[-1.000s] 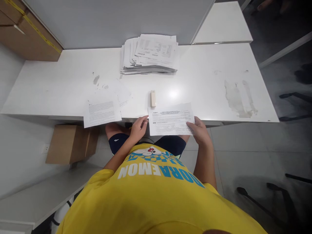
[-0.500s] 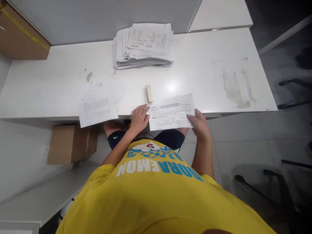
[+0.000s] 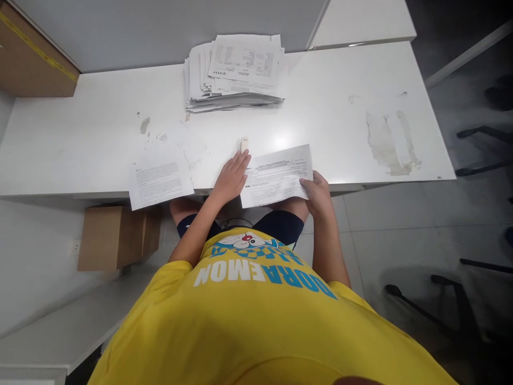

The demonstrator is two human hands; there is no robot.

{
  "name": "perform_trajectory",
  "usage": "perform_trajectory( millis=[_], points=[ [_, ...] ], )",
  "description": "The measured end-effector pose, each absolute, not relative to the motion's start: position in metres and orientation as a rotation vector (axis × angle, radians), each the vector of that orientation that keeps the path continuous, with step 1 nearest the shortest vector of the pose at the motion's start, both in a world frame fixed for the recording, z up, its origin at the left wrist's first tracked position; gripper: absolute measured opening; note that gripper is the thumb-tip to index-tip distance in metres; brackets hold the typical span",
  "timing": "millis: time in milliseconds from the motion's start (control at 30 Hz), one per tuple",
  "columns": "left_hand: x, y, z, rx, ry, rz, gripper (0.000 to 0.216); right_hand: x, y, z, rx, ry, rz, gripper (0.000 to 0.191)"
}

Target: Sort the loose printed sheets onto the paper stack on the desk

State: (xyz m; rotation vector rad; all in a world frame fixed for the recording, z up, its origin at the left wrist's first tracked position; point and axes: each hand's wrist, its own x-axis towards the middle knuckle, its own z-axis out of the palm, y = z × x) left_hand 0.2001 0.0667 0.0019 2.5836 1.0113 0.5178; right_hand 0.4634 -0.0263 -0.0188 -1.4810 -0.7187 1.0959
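Observation:
Printed sheets of paper [image 3: 276,174] lie at the table's front edge, partly overhanging my lap. My right hand [image 3: 318,192] grips their right edge, thumb on top. A small cream stapler [image 3: 244,143] lies at the sheets' upper left corner. Over it rests my left hand [image 3: 233,175], its fingers stretched out and close together. Only the far end of the stapler shows beyond the fingertips; the rest is hidden under the hand.
Another printed sheet [image 3: 160,184] overhangs the front edge on the left. A thick pile of papers [image 3: 236,80] sits at the back of the white table [image 3: 328,107]. Cardboard boxes stand at the back left [image 3: 36,59] and below the table [image 3: 106,238]. Chair legs show at right.
My left hand has moved forward onto the stapler, covering most of it. My right hand has shifted the sheets slightly forward and left.

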Motion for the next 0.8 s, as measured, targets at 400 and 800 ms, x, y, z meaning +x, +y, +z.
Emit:
perform_trajectory(
  millis=[400, 800],
  points=[
    [0.204, 0.058, 0.0, 2.603, 1.055, 0.504, 0.063, 0.465, -0.039, -0.01, -1.497, -0.685, 1.206, 0.031],
    [0.205, 0.057, -0.009, 2.523, 1.068, 0.432, 0.063, 0.467, -0.04, -0.025, -1.492, -0.693, 1.173, 0.03]
  ],
)
